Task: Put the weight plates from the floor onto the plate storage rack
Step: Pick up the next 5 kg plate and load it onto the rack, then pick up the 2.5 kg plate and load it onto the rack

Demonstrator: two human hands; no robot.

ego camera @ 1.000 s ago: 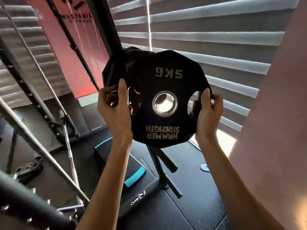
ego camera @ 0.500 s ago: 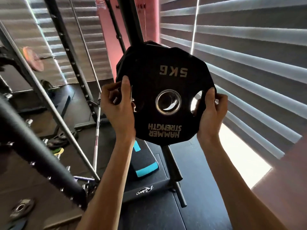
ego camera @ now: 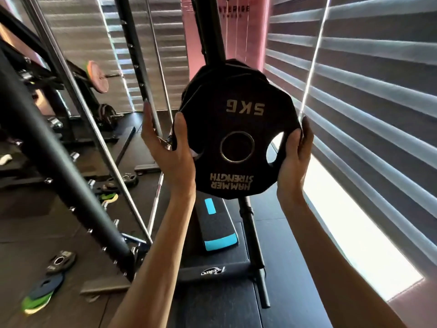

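Pressing on opposite edges of a black, many-sided rubber weight plate marked 5KG (ego camera: 238,119), both grips are spread flat rather than curled. The left grip (ego camera: 169,150) is laid against the plate's rim at nine o'clock. Its thumb is stretched over the front face and its fingers are held straight towards twelve o'clock, clear of the rubber. The right grip (ego camera: 294,159) is set against the rim at three o'clock, with the thumb beside the oval hand-hole and the fingers straight along the edge.

The plate is held upright in the middle of the view with its lettering upside down. It is directly in front of further black plates (ego camera: 227,67) hung on the black steel plate storage rack (ego camera: 214,31). Whether it is touching them, or is seated on a peg, cannot be told.

On the dark floor (ego camera: 283,233), at eight o'clock from the held plate, a small black plate with a metal hub (ego camera: 61,261) is lying flat. Just beside it is a stack of blue and green discs (ego camera: 39,297). A black step platform with turquoise patches (ego camera: 216,228) is placed at the rack's foot, at six o'clock. Striped window blinds (ego camera: 378,102) are hung at three o'clock.
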